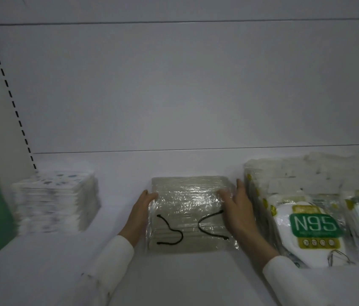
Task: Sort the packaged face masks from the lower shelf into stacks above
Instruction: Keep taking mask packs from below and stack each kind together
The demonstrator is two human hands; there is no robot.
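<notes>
A stack of clear-wrapped pale green masks [190, 215] with black ear loops sits in the middle of the white shelf [174, 279]. My left hand [140, 214] presses flat against its left side, fingers straight, thumb on the top edge. On the stack's right side lies my right hand [239, 208], fingers straight along it and thumb over the top wrap. Both hands sandwich the stack between them.
A stack of white masks with blue print [57, 200] stands at the left by the slotted upright. Rows of N95 mask packs [311, 226] with green labels fill the right, right beside my right hand. A white back panel [185, 89] closes the shelf.
</notes>
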